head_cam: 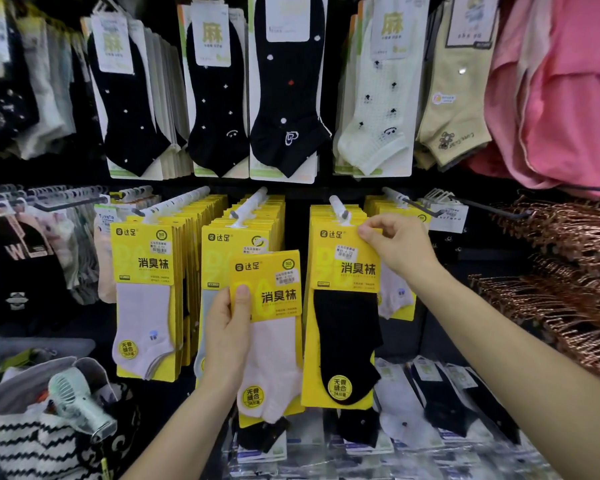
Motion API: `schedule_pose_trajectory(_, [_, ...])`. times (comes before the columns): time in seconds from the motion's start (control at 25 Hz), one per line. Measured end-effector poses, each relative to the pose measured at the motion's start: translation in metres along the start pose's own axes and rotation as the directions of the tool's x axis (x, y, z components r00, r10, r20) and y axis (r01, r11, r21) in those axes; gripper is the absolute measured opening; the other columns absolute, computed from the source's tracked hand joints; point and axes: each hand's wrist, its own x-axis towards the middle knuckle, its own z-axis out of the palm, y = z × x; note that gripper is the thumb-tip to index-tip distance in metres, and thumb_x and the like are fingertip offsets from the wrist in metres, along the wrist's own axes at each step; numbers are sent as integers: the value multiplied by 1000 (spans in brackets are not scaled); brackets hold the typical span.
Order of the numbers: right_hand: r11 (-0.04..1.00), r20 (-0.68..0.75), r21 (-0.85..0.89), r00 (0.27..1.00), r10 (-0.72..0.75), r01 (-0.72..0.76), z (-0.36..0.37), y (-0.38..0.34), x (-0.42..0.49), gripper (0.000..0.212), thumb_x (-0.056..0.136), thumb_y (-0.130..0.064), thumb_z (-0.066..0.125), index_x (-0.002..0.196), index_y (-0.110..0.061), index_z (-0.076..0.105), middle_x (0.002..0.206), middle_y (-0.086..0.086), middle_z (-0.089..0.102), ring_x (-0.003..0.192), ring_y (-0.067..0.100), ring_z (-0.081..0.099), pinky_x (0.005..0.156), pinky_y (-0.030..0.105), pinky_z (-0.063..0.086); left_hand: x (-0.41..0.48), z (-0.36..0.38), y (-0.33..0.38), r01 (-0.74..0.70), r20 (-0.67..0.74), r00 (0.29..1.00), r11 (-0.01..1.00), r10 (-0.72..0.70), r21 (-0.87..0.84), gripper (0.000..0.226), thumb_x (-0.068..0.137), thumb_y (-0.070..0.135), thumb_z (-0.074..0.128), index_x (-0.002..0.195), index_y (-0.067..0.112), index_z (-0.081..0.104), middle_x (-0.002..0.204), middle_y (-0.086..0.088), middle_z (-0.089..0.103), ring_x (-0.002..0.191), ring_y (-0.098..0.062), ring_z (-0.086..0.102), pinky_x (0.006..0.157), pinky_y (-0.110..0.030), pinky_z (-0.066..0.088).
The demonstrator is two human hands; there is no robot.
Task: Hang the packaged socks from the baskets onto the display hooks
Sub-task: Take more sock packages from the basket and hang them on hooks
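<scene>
My left hand (227,336) grips a yellow-carded pack of white socks (269,327) by its left edge, held up in front of the middle row. My right hand (397,245) pinches the top right corner of a yellow pack with a black sock (343,317), which hangs at the front of a white display hook (338,206). To the left, two more white hooks (174,204) (248,204) carry full rows of the same yellow packs (146,299).
Black, cream and beige ankle socks (284,84) hang in the row above. Pink garments (565,91) hang at the upper right, copper hangers (568,271) below them. A striped bag with a small fan (73,396) sits lower left. Flat sock packs (430,410) lie below.
</scene>
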Motion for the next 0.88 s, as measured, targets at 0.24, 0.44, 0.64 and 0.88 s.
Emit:
schedule_pose_trajectory(0.24, [989,-59,-148,998,-2,-7,14,6,9,10,88,-29,62,90,-21,68,65,-13,47,60,3,40,52,20,30,-5,-13,-2,-19,-34,999,998,21,60,25,94,34,45,79,23,61,73,15,67,69,3,60,61,-14,48])
schedule_pose_trajectory(0.44, [983,-77,-176,996,44,-57,19,10,17,16,87,-34,63,93,-20,69,71,-5,52,62,7,43,52,26,34,-6,-4,4,-32,23,999,998,31,60,26,97,29,43,81,16,60,78,6,67,73,-5,60,67,-22,48])
schedule_pose_trajectory(0.64, [997,-170,-72,985,-17,4,14,9,-2,14,86,-31,65,93,-19,61,86,-3,53,78,13,49,66,23,38,-12,22,9,-22,84,996,999,19,38,23,96,26,44,81,17,59,77,8,62,67,5,56,61,-9,44])
schedule_pose_trajectory(0.88, [989,194,52,970,-146,138,11,-5,-32,9,85,-23,67,76,-26,66,74,-14,62,70,3,54,63,12,41,-16,55,8,-3,137,991,998,-6,65,25,96,27,47,75,16,56,75,1,61,69,-6,55,61,-19,44])
